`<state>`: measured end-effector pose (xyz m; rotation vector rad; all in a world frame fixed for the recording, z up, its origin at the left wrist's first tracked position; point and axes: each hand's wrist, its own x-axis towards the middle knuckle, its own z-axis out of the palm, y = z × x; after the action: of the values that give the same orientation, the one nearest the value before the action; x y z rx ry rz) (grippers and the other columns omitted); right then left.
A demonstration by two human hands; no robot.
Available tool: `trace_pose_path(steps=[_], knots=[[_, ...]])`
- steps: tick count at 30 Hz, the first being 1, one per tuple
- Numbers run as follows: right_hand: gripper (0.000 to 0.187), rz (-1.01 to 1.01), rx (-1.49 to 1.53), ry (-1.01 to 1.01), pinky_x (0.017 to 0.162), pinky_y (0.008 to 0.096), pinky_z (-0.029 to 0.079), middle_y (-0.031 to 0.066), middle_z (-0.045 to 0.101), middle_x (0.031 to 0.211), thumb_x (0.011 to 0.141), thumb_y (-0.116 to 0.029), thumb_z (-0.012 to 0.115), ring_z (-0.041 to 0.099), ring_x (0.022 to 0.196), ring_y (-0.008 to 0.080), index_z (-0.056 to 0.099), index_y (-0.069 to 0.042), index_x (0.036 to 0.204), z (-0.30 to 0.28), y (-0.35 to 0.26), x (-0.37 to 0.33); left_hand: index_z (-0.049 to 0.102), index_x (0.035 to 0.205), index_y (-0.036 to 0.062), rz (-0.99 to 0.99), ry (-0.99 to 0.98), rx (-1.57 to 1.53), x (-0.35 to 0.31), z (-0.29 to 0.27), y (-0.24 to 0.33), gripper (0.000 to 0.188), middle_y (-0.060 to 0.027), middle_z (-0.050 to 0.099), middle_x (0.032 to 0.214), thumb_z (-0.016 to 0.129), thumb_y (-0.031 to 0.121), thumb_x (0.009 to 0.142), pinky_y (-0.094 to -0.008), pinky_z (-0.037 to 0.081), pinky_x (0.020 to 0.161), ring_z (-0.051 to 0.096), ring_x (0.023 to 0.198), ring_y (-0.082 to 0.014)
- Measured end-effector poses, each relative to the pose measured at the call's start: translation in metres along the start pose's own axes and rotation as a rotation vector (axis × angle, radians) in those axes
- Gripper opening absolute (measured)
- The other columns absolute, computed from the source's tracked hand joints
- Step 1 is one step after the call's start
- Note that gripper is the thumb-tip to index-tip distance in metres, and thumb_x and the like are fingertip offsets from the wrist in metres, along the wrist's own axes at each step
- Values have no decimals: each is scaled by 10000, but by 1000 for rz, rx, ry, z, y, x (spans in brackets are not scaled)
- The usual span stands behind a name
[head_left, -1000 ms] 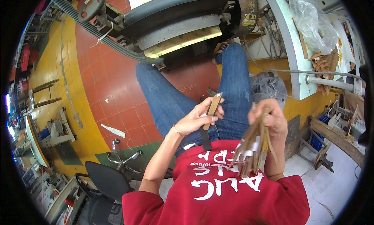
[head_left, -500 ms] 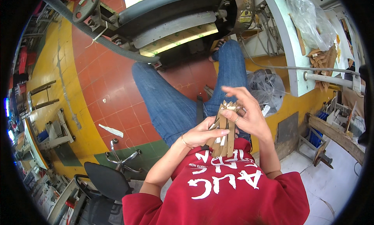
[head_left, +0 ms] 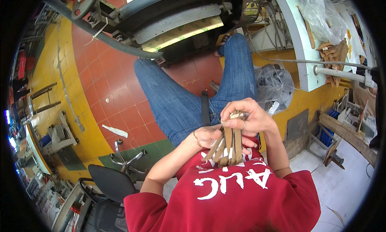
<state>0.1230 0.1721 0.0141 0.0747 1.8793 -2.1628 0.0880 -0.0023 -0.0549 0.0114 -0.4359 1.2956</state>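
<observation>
Above my lap and against the red shirt I hold a bundle of narrow tan strips (head_left: 228, 145), fanned out at their lower ends. White patches show between some of them; whether they are leather or card I cannot tell. My left hand (head_left: 208, 136) is wrapped round the bundle from the left, its thumb near the strips and some fingers behind them. From the right, my right hand (head_left: 253, 117) pinches the upper ends between thumb and bent forefinger. Its fingers partly cover the strip tops.
Ahead stands a dark machine with a roller (head_left: 161, 11) and a patterned yellow sheet (head_left: 185, 34). A grey hose (head_left: 108, 43) runs down its left. At right, a pale table (head_left: 307, 71) carries clear plastic and more brown strips (head_left: 333, 57). A plastic bag (head_left: 275, 85) lies beside my leg; a black chair (head_left: 110, 183) stands lower left.
My right hand's raised fingers have come down and closed on the strips' upper ends. The bundle has shifted slightly left and its lower ends spread wider.
</observation>
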Motion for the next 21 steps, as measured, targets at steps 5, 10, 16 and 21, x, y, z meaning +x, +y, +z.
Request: trace_pose_path(steps=[5,10,16,21], knots=[[265,-196,-85,73,659,239,481,78,648,918,811,-164,696,620,775,115,641,-16,1023,-6,5,6,485,1192,-41,93,309,218,4,7,2,584,-156,601,966,654,386,832,-477,467,944,604,1033,-366],[463,-131,-491,539,493,211,338,38,508,1058,765,-275,745,354,554,64,611,-67,1156,-11,-2,5,548,1068,58,389,768,319,11,14,15,310,-108,611,935,557,315,894,-421,505,890,613,984,-300],[363,-149,-640,417,494,212,363,38,558,916,698,-202,807,433,569,63,661,-47,992,11,-20,0,558,1043,102,813,719,173,8,29,48,186,-36,570,959,578,234,913,-409,486,924,567,1061,-247],[303,-123,-492,614,465,203,335,42,586,895,724,-133,781,413,536,47,668,-35,988,17,-14,11,561,1067,98,828,649,333,16,41,57,194,-79,576,1105,556,232,927,-420,430,1006,496,1196,-278]])
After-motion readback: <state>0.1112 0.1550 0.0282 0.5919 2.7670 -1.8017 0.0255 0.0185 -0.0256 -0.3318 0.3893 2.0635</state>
